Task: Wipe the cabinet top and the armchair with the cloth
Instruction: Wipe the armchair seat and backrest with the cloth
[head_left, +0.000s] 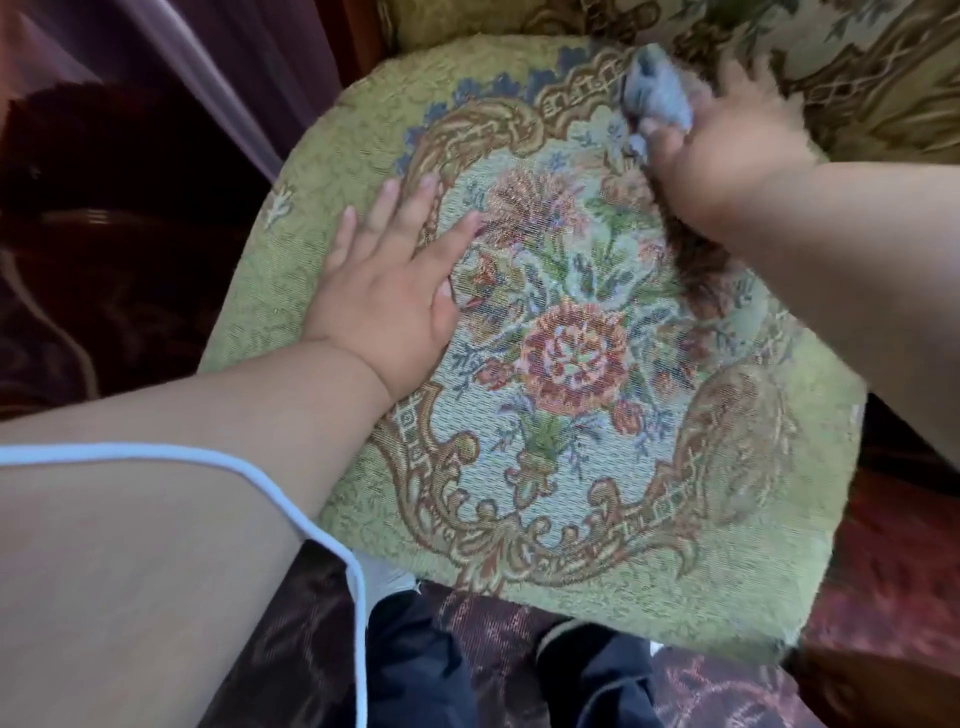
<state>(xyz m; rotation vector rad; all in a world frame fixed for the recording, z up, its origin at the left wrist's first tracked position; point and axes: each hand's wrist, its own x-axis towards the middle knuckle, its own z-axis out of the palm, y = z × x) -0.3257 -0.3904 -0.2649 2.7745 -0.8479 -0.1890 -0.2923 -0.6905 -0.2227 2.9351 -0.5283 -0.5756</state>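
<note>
Armchair upholstery, a green tapestry seat cushion (545, 332) woven with a red-and-blue floral medallion inside a brown scrolled border, fills the view as a person leans over it to clean. The right hand (727, 150) is closed around a bunched grey-blue cloth (660, 93) and presses it against the far edge of the seat, just where the cushion meets the patterned chair back (779, 41); that hand and the cloth are blurred, which suggests a wiping stroke in progress. The left hand (395, 280) lies open and flat, fingers spread, on the left half of the cushion, holding nothing and apparently bracing the person or steadying the fabric.

The armchair step looks to be the one in hand. Whether the cabinet top has been done cannot be judged, since no cabinet appears in view. The rest of the seat offers no clear sign of wiped or unwiped areas. The next move probably calls for drawing the cloth across the centre and toward the near edge, with the left hand lifting clear of its path, and with enough pressure to work the coarse weave without snagging it.

No containers are visible. A white cord (311, 525) trails across the left forearm, and dark patterned carpet (883, 571) lies below the chair.
</note>
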